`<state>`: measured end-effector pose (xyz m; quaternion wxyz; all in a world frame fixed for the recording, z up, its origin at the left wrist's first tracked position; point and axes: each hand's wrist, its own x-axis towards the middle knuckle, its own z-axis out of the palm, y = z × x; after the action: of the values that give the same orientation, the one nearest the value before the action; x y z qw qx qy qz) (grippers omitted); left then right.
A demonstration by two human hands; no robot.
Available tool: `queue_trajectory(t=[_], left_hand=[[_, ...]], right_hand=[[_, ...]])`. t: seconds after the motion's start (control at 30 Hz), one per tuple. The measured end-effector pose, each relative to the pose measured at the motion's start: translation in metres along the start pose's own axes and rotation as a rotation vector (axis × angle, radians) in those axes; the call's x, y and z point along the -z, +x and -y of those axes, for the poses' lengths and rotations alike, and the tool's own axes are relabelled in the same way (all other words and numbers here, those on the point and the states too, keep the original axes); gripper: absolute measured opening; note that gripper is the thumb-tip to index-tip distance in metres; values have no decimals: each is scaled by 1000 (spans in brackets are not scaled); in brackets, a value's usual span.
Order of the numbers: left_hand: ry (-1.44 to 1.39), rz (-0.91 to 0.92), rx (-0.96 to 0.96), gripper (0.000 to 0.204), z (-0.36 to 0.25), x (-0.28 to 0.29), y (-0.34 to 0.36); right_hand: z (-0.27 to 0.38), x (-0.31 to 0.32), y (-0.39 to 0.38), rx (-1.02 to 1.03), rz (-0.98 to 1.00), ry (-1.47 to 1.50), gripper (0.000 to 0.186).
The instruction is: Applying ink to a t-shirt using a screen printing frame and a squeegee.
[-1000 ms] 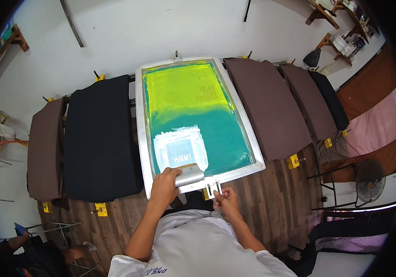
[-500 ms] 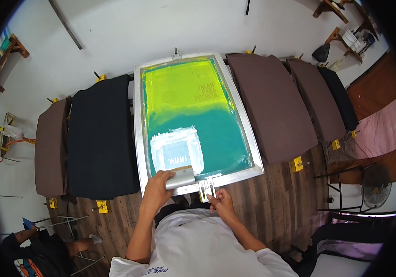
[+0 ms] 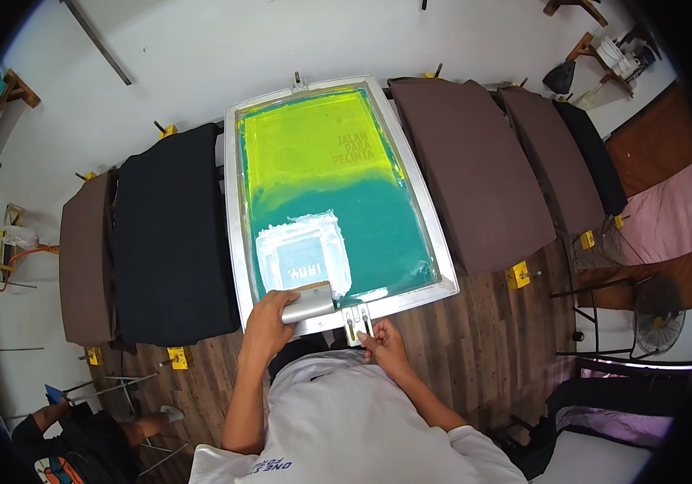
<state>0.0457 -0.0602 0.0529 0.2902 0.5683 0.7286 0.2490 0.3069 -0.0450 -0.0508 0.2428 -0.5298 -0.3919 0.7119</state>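
A silk-screen frame [image 3: 439,270] with metal edges lies in front of me. Its mesh is yellow-green at the far part and teal nearer, with a patch of white ink [image 3: 338,262] around a small design at the near left. My left hand [image 3: 265,321] grips a squeegee [image 3: 310,303] with a silver metal handle, resting at the frame's near edge just below the white ink. At the middle of that edge, my right hand [image 3: 385,347] has its fingers pinched on the slotted metal bracket [image 3: 356,329]; the fingertips are partly hidden.
Cloth-covered boards flank the frame: black [image 3: 173,234] and brown [image 3: 88,258] at left, several brown and black ones [image 3: 475,169] at right. Yellow clamps [image 3: 521,275] stick out at their ends. A fan [image 3: 659,316] stands right; a person [image 3: 80,440] sits lower left.
The whole view has shifted slightly, so the frame and boards appear a little higher and farther left. Both hands keep their grips at the frame's near edge.
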Motion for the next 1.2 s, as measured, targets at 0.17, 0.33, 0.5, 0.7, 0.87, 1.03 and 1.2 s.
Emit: queue_trajectory(t=[0.17, 0.33, 0.5, 0.7, 0.87, 1.03, 1.2], left_hand=[[36, 1, -63, 49, 11, -5, 3], [16, 7, -109, 46, 17, -7, 4], [33, 38, -108, 46, 24, -7, 6], [87, 58, -70, 46, 31, -14, 6], [88, 37, -124, 43, 31, -19, 9], [87, 104, -109, 39, 32, -7, 24], [19, 155, -134, 31, 40, 8, 63]], right_hand=[[6, 1, -3, -22, -8, 14, 26], [11, 5, -4, -46, 2, 5, 24], [9, 7, -3, -90, -4, -52, 24], [102, -33, -39, 470, -76, -1351, 34], [144, -95, 0, 873, 1, -1484, 58], [140, -104, 54, 442, 337, -1513, 34], [169, -109, 91, 521, 353, -1480, 25]])
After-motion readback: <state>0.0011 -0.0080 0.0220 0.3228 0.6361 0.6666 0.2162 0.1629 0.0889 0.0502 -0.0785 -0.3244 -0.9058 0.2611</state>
